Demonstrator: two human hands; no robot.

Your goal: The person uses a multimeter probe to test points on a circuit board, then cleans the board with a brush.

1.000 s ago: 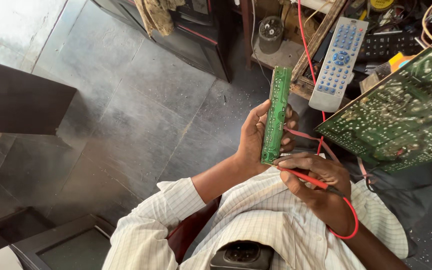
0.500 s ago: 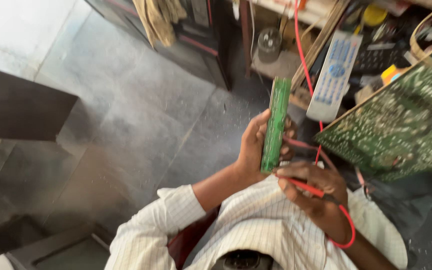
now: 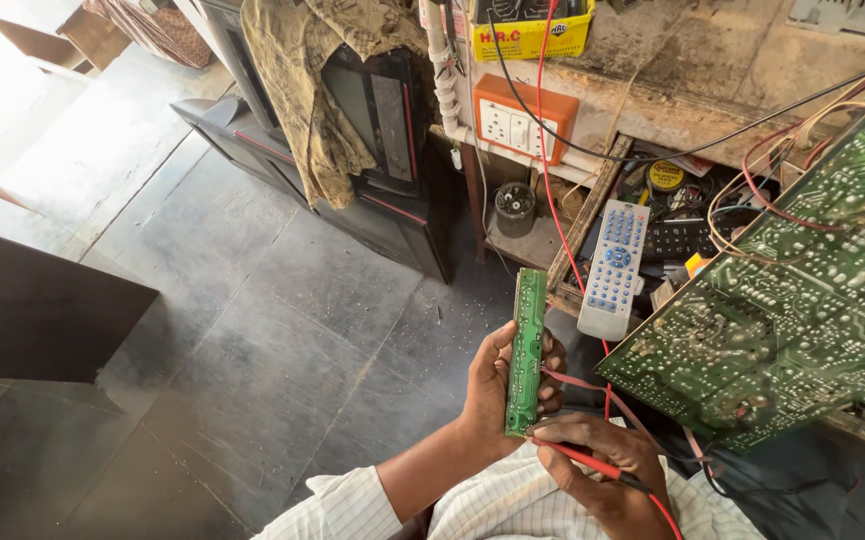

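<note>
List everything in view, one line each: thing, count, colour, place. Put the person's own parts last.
narrow circuit board: one, green, upright in the left hand
test probe: one, red, in the right hand, tip at the narrow board's lower end
large circuit board: one, green, tilted at right
remote control: one, grey with blue buttons, lying on the shelf edge
socket box: one, orange with white switches, on the bench front
cloth: one, olive, draped over a dark cabinet
red wire: one, hanging down from the bench
floor: grey stone tiles, left
left hand: gripping the narrow board
right hand: holding the probe
</note>
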